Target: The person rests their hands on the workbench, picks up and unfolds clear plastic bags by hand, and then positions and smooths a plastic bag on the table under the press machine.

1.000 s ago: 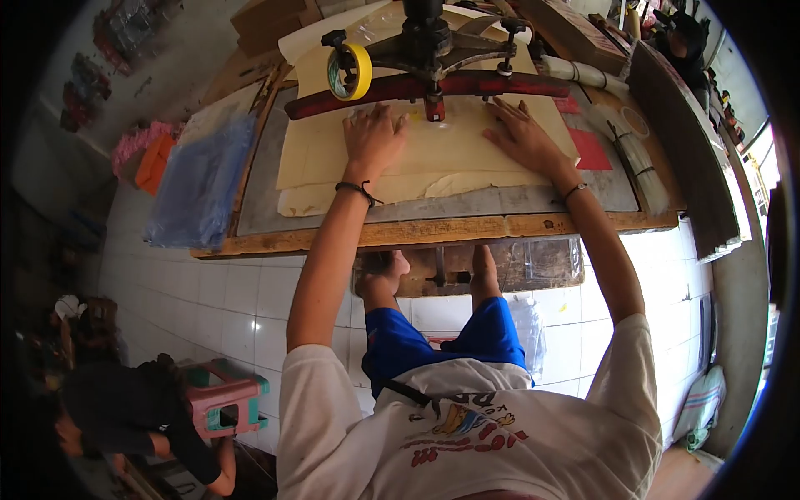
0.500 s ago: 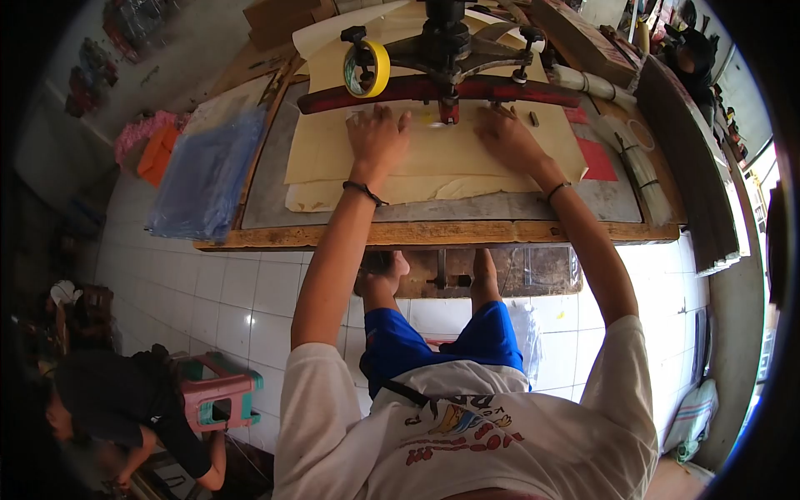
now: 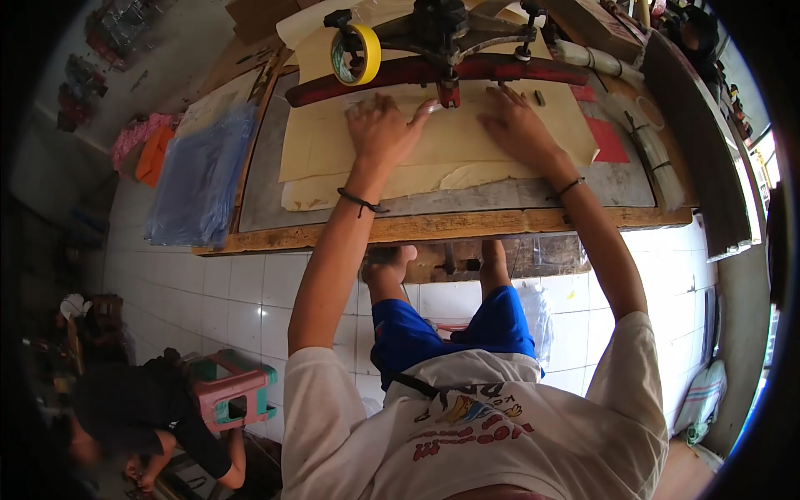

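My left hand (image 3: 385,133) lies with fingers spread on a cream-coloured sheet (image 3: 450,150), its thumb stretched toward the middle. A pale, shiny spot shows by the thumb tip, too blurred to name. My right hand (image 3: 521,129) rests open on the same sheet, fingertips close to the red bar (image 3: 400,73). This long bar belongs to a black metal press (image 3: 450,33) and crosses just beyond both hands. A yellow tape roll (image 3: 373,54) hangs on the press's left knob. Right of my right hand lies a small dark block (image 3: 540,98).
Clear plastic sheets (image 3: 200,175) hang over the left of the wooden-edged table (image 3: 400,227). Red card (image 3: 610,140) and bundled clear strips (image 3: 654,154) lie at the right. A tall dark stack (image 3: 700,142) stands beyond. A person in black (image 3: 150,408) works low left near a stool (image 3: 229,387).
The view has shifted slightly. My left thumb has stretched out to the right, below the bar's middle. The fingers of my right hand have straightened toward the bar.
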`<state>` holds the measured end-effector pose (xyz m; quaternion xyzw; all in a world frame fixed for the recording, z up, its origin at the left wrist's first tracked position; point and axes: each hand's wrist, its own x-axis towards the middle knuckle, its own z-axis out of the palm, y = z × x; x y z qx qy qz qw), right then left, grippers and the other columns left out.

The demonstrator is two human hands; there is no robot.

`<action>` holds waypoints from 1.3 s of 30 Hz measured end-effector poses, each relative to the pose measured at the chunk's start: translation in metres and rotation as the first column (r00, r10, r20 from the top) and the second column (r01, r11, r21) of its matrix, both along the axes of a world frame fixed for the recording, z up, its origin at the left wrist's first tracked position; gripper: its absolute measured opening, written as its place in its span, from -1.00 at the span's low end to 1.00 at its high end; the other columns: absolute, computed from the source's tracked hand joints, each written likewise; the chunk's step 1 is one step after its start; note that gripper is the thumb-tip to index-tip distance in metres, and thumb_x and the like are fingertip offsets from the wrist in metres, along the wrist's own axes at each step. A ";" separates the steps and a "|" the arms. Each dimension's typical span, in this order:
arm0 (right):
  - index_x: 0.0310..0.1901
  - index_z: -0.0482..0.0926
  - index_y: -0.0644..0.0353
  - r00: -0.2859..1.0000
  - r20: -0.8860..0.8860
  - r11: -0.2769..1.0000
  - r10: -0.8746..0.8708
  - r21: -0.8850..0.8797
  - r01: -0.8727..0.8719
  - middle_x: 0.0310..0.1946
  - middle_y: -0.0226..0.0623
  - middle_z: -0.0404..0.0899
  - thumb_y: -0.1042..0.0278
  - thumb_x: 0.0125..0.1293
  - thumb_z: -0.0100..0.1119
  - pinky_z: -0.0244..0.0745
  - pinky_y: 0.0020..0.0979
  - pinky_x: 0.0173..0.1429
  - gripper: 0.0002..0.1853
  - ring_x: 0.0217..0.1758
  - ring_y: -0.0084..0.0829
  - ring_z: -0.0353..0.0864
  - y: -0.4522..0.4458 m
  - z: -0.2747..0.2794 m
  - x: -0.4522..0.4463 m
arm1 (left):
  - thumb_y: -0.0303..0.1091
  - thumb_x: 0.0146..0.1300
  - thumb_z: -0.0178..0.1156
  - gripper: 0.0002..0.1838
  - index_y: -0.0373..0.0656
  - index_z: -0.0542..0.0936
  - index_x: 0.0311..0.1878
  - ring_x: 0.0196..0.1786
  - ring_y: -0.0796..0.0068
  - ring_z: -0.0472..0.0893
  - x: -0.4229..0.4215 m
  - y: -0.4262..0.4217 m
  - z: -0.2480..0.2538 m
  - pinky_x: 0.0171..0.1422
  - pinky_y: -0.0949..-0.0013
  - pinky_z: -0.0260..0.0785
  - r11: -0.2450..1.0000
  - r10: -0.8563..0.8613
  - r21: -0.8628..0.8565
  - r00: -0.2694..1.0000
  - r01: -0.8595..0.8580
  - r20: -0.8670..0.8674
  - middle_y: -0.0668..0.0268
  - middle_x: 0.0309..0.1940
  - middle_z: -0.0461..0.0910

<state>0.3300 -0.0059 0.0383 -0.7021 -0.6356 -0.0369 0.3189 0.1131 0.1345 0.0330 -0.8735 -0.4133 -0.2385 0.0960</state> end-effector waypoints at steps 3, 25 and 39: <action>0.35 0.40 0.31 0.999 0.007 0.999 -0.036 -0.039 0.036 0.36 0.28 0.36 0.07 0.40 0.19 0.03 0.05 0.62 -0.38 0.48 0.18 0.30 -0.003 0.001 0.001 | 0.46 0.40 -0.15 -0.06 -0.38 0.60 0.19 0.21 -0.12 0.58 0.003 -0.014 0.009 0.39 -0.25 0.21 0.999 0.021 0.031 0.998 -0.019 -0.064 -0.04 0.18 0.63; 0.41 0.33 0.37 0.992 0.062 0.993 0.110 -0.041 -0.107 0.48 0.24 0.22 0.06 0.38 0.25 0.13 -0.05 0.62 -0.29 0.58 0.13 0.17 -0.003 0.000 -0.002 | 0.33 0.38 0.00 -0.19 -0.28 0.52 0.32 0.24 -0.04 0.53 -0.032 0.018 0.008 0.31 -0.11 0.33 0.982 -0.014 -0.187 0.996 -0.003 -0.085 0.09 0.34 0.51; 0.36 0.35 0.47 0.948 0.150 0.960 0.281 -0.042 -0.278 0.41 0.24 0.33 0.10 0.44 0.16 0.18 -0.14 0.59 -0.35 0.54 0.10 0.24 0.015 -0.001 -0.015 | 0.41 0.35 -0.01 -0.09 -0.27 0.43 0.40 0.38 -0.09 0.44 -0.038 0.025 0.007 0.40 -0.24 0.23 0.939 0.202 -0.261 0.973 -0.224 -0.110 0.06 0.45 0.39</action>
